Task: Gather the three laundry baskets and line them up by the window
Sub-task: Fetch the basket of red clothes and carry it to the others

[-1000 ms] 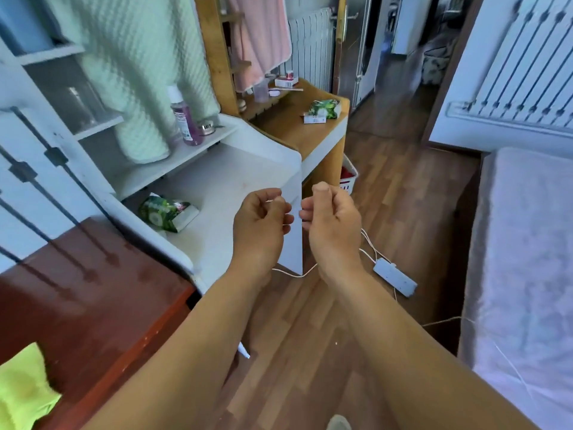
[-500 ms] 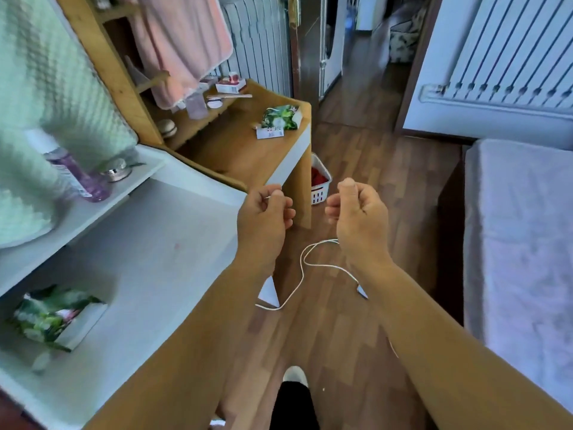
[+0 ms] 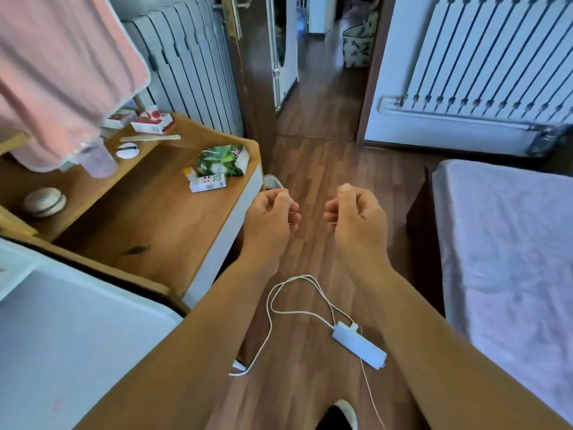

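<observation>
My left hand (image 3: 269, 219) and my right hand (image 3: 356, 219) are held out in front of me at chest height, a small gap between them. Both have the fingers curled in and hold nothing. Just beyond my left hand, a sliver of a white laundry basket (image 3: 273, 180) shows on the floor by the corner of the wooden desk (image 3: 161, 225); the desk and my hand hide most of it. Far down the hallway stands a floral fabric basket (image 3: 357, 45), small and blurred.
A white power strip (image 3: 359, 345) and its looped cable (image 3: 280, 293) lie on the wood floor ahead of my feet. A bed (image 3: 508, 243) runs along the right. A pink towel (image 3: 62, 72) hangs over the desk at left, with an open doorway (image 3: 322, 88) ahead.
I have walked forward along the desk toward the doorway. The white basket has slipped mostly behind my left hand and the desk corner. Both hands stay curled and have drifted slightly apart.
</observation>
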Demonstrator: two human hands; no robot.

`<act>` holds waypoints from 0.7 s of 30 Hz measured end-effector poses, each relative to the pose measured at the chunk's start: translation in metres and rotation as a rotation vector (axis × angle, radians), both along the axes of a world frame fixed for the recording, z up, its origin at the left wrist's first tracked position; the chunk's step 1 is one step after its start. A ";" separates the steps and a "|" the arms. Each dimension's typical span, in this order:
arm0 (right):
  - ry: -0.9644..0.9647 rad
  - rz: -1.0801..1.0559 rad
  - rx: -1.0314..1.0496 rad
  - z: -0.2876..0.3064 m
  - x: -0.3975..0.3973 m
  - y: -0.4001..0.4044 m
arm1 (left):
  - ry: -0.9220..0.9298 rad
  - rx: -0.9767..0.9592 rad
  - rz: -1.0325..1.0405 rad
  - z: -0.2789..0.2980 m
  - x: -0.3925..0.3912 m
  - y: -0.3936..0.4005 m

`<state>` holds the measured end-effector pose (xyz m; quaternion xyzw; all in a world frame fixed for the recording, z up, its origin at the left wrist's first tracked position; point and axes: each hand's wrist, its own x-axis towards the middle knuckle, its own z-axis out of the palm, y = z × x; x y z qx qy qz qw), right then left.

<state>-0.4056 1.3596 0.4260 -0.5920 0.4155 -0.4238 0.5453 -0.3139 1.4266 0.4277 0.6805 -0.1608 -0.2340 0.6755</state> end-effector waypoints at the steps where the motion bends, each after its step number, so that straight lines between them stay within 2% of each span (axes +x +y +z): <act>1: -0.002 0.017 0.008 0.000 0.008 -0.018 | 0.027 0.014 0.021 -0.001 0.007 -0.016; 12: 0.020 0.185 -0.003 -0.004 0.114 -0.158 | 0.048 -0.008 0.195 0.010 0.095 -0.125; 21: 0.111 0.131 -0.081 -0.002 0.207 -0.270 | 0.040 -0.047 0.171 0.012 0.195 -0.238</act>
